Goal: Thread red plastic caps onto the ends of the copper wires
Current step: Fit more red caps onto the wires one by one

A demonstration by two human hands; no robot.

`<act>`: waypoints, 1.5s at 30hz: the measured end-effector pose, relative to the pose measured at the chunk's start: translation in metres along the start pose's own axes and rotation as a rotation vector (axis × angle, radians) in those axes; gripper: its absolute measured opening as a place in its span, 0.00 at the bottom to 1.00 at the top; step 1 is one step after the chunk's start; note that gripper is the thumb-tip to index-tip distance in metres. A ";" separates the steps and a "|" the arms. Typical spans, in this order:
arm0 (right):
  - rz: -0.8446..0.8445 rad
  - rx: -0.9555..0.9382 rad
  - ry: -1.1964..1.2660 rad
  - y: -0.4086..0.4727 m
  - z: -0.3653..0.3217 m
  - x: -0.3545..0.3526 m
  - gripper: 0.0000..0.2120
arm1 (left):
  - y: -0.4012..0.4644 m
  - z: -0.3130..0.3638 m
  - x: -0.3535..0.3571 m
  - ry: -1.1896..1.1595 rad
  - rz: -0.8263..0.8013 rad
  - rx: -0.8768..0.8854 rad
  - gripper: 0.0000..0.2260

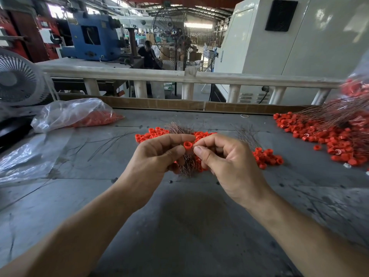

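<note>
Both hands are up over the grey desk, working close together. The left hand pinches a single red cap between thumb and forefinger, open end facing the camera, while its lower fingers curl round a bundle of copper wires that fans out above and below the fist. The right hand has thumb and forefinger pressed together right beside the cap; whether a wire end sits in that pinch is too fine to tell. Behind the hands lies a heap of loose caps. Far right, a bigger pile of caps lies under more wires. Left, a plastic bag holds more caps.
</note>
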State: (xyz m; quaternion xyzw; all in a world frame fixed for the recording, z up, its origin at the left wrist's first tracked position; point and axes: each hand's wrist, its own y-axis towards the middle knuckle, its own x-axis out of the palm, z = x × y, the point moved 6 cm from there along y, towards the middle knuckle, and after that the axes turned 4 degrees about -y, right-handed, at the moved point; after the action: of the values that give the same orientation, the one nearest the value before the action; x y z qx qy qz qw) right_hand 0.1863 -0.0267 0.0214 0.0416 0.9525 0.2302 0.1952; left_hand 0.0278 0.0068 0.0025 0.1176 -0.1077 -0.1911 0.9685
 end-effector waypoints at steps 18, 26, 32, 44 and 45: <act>0.026 0.010 -0.025 0.001 0.006 0.000 0.05 | 0.003 -0.005 -0.004 -0.076 0.035 -0.019 0.12; -0.082 0.138 0.141 0.000 0.016 0.011 0.11 | 0.004 -0.006 -0.006 -0.134 0.082 -0.027 0.10; -0.147 0.168 0.165 -0.002 0.015 0.016 0.10 | 0.002 -0.003 -0.004 -0.202 0.062 -0.037 0.09; 0.115 0.189 -0.240 0.014 0.034 -0.030 0.05 | 0.003 -0.002 -0.005 -0.258 0.051 -0.078 0.11; 0.170 0.187 -0.359 0.016 0.037 -0.041 0.05 | 0.003 -0.002 -0.006 -0.250 0.060 -0.080 0.11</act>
State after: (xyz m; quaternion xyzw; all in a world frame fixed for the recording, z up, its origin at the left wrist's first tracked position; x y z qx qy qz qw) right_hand 0.2385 -0.0037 0.0133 0.1800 0.9127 0.1452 0.3369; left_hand 0.0239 0.0119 0.0004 0.0509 -0.2235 -0.1794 0.9567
